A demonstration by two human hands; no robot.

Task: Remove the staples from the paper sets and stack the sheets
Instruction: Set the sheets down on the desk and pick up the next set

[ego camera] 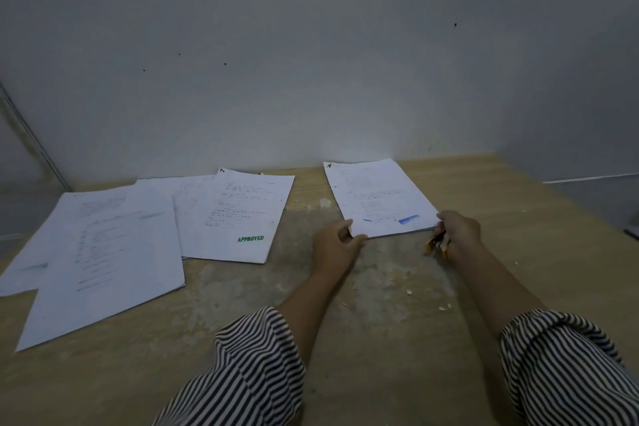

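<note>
Left hand [337,241] and right hand [458,230] pinch the paper set's [380,197] near corners to square it; right also holds staple remover [437,243]

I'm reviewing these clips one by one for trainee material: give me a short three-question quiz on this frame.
1. True or false: the left hand touches the paper set with the blue stamp.
2. Which hand holds the yellow-handled tool? A) left B) right C) neither
3. What green word is stamped on the sheet left of the hands?

Key:
1. True; it holds the near left corner.
2. B; the right hand grips it at the set's near right corner.
3. APPROVED
</note>
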